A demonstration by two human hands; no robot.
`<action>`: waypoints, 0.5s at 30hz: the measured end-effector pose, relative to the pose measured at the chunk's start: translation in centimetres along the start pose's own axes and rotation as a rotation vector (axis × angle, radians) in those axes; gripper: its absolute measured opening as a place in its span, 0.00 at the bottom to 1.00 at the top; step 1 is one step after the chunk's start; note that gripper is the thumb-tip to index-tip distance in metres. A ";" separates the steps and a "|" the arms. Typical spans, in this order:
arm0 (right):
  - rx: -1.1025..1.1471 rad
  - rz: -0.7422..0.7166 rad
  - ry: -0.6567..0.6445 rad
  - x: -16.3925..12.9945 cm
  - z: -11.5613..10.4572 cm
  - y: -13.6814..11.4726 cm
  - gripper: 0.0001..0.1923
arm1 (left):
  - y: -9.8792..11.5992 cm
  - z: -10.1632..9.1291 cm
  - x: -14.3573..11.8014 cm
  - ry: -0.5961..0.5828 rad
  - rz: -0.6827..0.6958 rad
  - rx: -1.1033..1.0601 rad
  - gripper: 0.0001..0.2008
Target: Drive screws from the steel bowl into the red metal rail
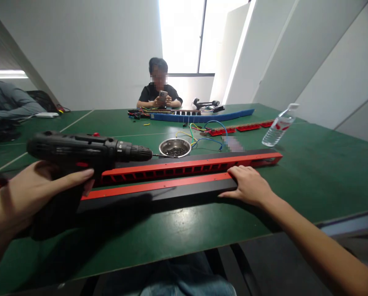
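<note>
The left hand (32, 193) grips a black drill (88, 152), its bit level above the red-and-black rail (177, 172) on the green table (310, 181). The right hand (248, 185) lies flat, fingers loose, on the rail's near edge. Beyond, 1 steel bowl (174, 147) holds dark screws; wires (202, 133) and a bottle (278, 129) lie farther off.
</note>
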State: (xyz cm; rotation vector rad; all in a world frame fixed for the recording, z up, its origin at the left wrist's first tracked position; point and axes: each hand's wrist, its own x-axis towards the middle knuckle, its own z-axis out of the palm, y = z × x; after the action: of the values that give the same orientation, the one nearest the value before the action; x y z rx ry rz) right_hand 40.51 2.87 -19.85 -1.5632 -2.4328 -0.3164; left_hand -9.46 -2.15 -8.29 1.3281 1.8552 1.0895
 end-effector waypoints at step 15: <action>0.124 -0.014 0.049 2.8 0.4 -8.8 0.40 | -1.2 8.1 1.5 -0.527 -0.045 -0.650 0.12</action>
State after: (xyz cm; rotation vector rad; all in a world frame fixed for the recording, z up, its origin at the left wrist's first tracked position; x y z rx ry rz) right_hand 31.29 1.80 -19.90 -1.4701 -2.3790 -0.1999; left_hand -3.73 1.26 -13.20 1.0388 1.0181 1.0605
